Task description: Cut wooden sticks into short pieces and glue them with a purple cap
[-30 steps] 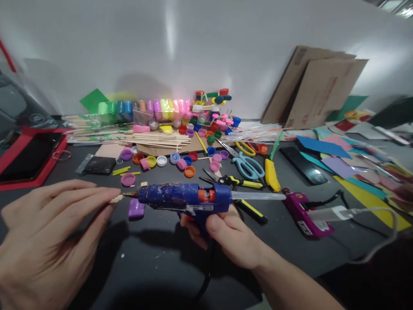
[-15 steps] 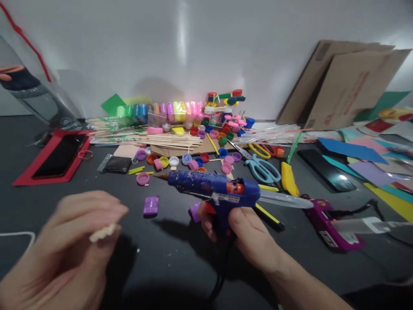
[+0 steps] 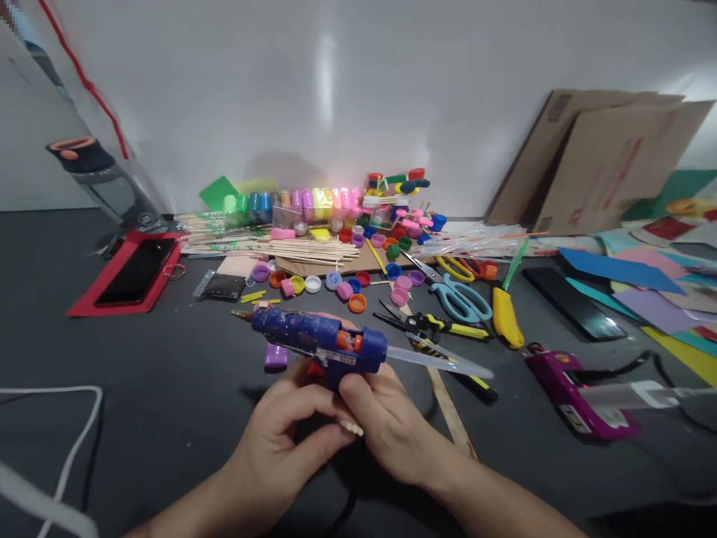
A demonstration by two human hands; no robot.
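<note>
My right hand (image 3: 400, 433) is wrapped round the handle of a blue hot glue gun (image 3: 302, 332). The nozzle points left, and a clear glue stick (image 3: 442, 362) sticks out of the back. Close against it, under the gun, my left hand (image 3: 280, 437) pinches a small pale ridged piece (image 3: 352, 429), perhaps stick ends side by side; most of it is hidden by the fingers. Beyond the gun's body lies a purple cap (image 3: 275, 356) on the dark table (image 3: 184, 388).
Bottle caps (image 3: 357, 302), pliers (image 3: 437, 323), blue scissors (image 3: 459, 299) and a yellow cutter (image 3: 506, 317) lie behind the gun. Wooden sticks (image 3: 314, 250) and clay tubs stand further back. A purple power strip (image 3: 582, 396) is at right, a white cable (image 3: 78, 433) at left.
My left hand has moved right with the pale piece, from the table's left side to under the gun. The glue gun has shifted left and slightly down in view.
</note>
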